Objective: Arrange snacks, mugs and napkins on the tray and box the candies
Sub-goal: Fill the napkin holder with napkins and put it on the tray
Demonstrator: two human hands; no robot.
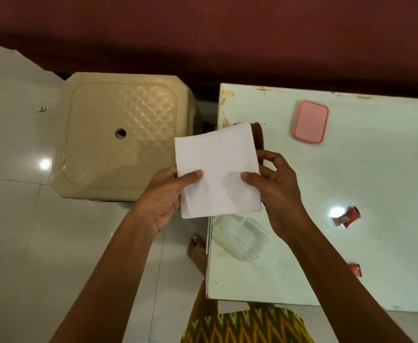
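A white folded napkin (218, 169) is held up over the left edge of the pale table (351, 280). My left hand (164, 199) pinches its lower left corner with the thumb on top. My right hand (274, 191) grips its right edge. Below the napkin a clear plastic box (242, 240) sits on the table, partly hidden by the napkin. A pink lid (311, 121) lies flat farther back on the table. Two red wrapped candies lie to the right, one (349, 216) near a light glare, another (355, 269) closer to me.
A beige plastic stool (119, 134) stands on the white tiled floor left of the table. A dark red wall runs along the back. My bare foot (198, 253) shows by the table's left edge. A brown object (258, 137) peeks out behind the napkin.
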